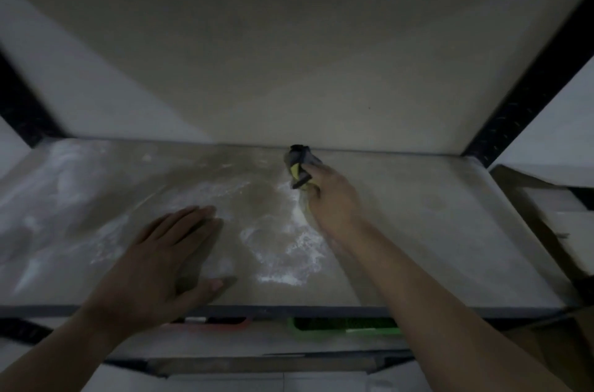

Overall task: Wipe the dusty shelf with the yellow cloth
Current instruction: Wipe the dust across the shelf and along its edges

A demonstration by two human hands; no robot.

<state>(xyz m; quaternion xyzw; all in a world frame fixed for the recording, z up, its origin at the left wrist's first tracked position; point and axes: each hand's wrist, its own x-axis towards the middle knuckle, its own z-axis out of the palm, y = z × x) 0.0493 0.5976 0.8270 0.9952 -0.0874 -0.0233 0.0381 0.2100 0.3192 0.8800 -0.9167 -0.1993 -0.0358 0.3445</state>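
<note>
Shelf (pixel 418 231) board is seen from its front edge to the back wall. Nearest, beneath the front edge, a red-rimmed thing (pixel 225 324) and a green-rimmed thing (pixel 347 325) are glimpsed on a lower level; what they are cannot be told. On the front left of the board the left hand (pixel 160 263) is laid flat, fingers straight, nothing held. Beside and beyond it, white dust (pixel 289 250) is spread in streaks and clumps across the middle and the left half. Farther back, near the rear edge, the yellow cloth (pixel 297 166), bunched and partly dark, is gripped in the curled fingers of the right hand (pixel 331 199) and pressed to the board. The right half is judged wiped, being smooth and nearly free of powder. The middle and left are judged left to do, so roughly half the work is done. Black uprights (pixel 527 96) are seen at the rear corners. No brand, label or writing can be read.
</note>
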